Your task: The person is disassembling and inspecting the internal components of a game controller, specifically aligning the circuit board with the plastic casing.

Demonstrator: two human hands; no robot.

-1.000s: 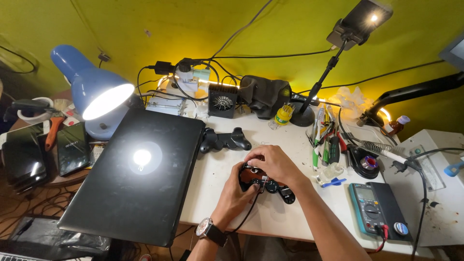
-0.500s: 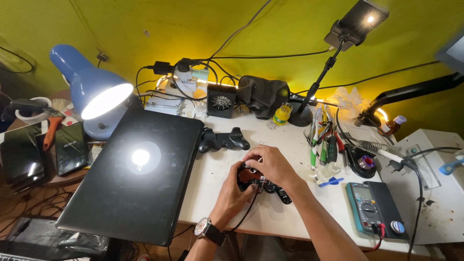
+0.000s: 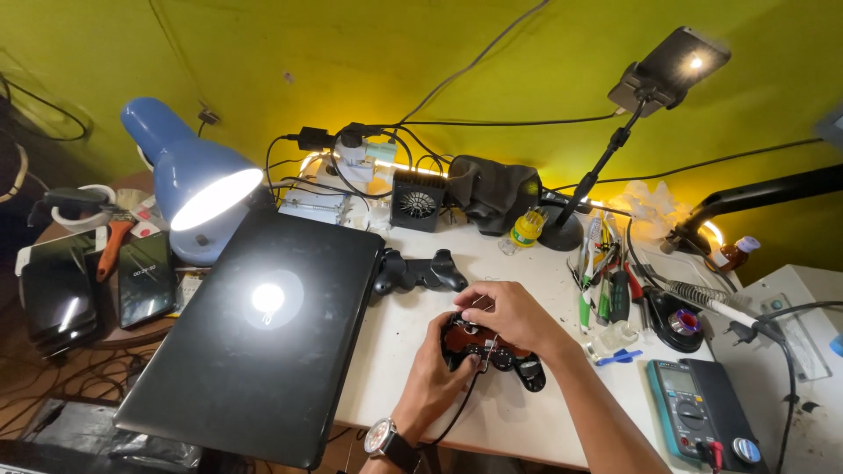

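Lying on the white table (image 3: 527, 263), just right of the closed black laptop (image 3: 263, 342) and toward the near edge: an opened game controller (image 3: 492, 351), its dark red inner part showing between the two hands, long axis running from upper left to lower right, the right grip poking out at the lower right. Trailing from under it toward the near edge, a thin black cable (image 3: 461, 408).

Wrapping the left end from below and behind: the left hand (image 3: 435, 377), fingers curled closed around the left grip, thumb resting on top, a wristwatch (image 3: 386, 439) sitting on the wrist. Coming in from the right and covering the upper middle: the right hand (image 3: 509, 316), fingers bent down onto the controller's top, tips pinching close together over the middle; not showing whether a small tool or part is sitting between them. Both hands touching the controller, so neither nearer; the exposed inside facing up, directly under the right fingertips.

Resting just beyond, between the hands and the small fan (image 3: 417, 202): a second black controller (image 3: 420, 272), whole and untouched. Shining onto the laptop lid from the left, a blue desk lamp (image 3: 189, 184). Crowding the table to the right, a bunch of screwdrivers (image 3: 606, 281) and, near the right forearm, a multimeter (image 3: 698, 412).
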